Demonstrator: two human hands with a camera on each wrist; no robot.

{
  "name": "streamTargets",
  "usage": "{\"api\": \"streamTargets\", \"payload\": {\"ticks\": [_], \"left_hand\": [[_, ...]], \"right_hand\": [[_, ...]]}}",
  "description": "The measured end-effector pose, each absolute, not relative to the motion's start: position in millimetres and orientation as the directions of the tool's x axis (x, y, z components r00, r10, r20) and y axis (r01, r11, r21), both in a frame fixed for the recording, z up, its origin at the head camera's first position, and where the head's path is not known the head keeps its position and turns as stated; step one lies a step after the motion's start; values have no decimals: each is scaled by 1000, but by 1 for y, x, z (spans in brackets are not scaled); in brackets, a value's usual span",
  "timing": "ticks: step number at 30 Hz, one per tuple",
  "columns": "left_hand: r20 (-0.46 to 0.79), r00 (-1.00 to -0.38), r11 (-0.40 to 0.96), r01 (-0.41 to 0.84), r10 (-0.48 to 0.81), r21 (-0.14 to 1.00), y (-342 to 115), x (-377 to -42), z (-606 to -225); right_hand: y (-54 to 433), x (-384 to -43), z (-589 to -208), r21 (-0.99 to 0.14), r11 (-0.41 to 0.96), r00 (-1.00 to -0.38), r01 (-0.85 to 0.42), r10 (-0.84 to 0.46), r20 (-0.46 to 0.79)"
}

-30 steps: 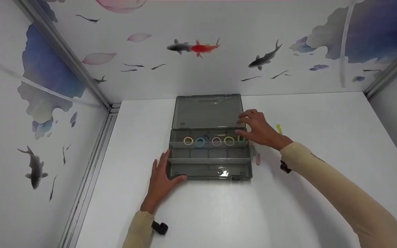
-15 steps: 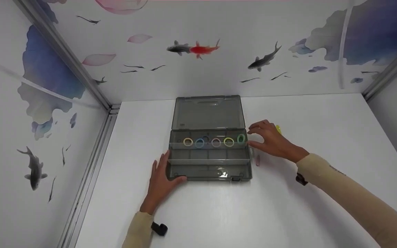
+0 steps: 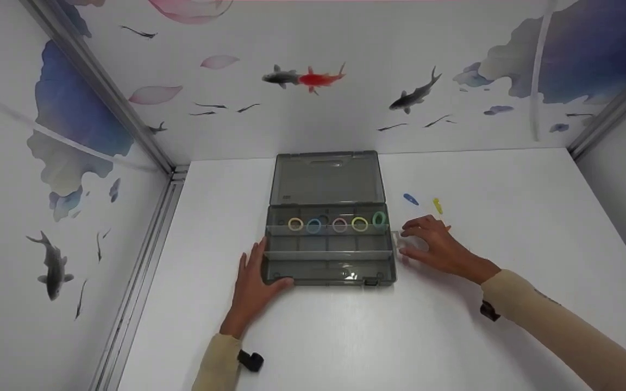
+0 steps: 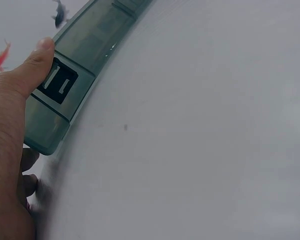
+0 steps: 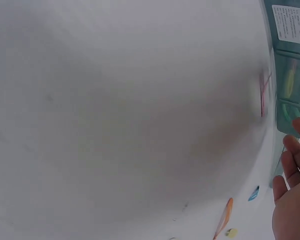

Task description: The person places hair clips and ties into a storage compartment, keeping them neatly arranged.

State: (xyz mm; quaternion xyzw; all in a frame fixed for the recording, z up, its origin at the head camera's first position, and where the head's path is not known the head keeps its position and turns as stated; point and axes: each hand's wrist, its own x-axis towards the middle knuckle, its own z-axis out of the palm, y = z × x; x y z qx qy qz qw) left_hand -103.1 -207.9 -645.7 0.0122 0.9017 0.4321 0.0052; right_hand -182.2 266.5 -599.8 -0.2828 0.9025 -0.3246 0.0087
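The left hand (image 3: 251, 290) lies flat on the counter (image 3: 454, 336), fingers relaxed, thumb pressed to the front left corner of the box (image 3: 328, 255). The right hand (image 3: 437, 247) hovers just off the box's right side, at its 3 o'clock, fingers loosely spread and gripping nothing that shows. The box sits mid-counter with its lid (image 3: 327, 178) swung back towards 12 o'clock; its long axis runs 9 to 3. Five rings (image 3: 339, 224) stand in its far row. The left wrist view alone shows the thumb beside a front latch (image 4: 57, 81). The right wrist view alone shows a pink clip (image 5: 262, 95) by the box wall. Blue (image 3: 411, 199) and yellow (image 3: 438, 205) clips lie at the right hand's 12 o'clock.
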Motion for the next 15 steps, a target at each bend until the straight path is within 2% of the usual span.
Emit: {"api": "streamTargets", "payload": {"ticks": [8,15], "left_hand": [[12,-999,617,33,37,787,-208,-105,-648],[30,-999,616,49,41,787,-211,-104,-650]], "right_hand": [[272,-168,-615,-533,618,-808,-578,-525,267],[269,-161,-618,-515,671,-840,-533,-489,233]]}}
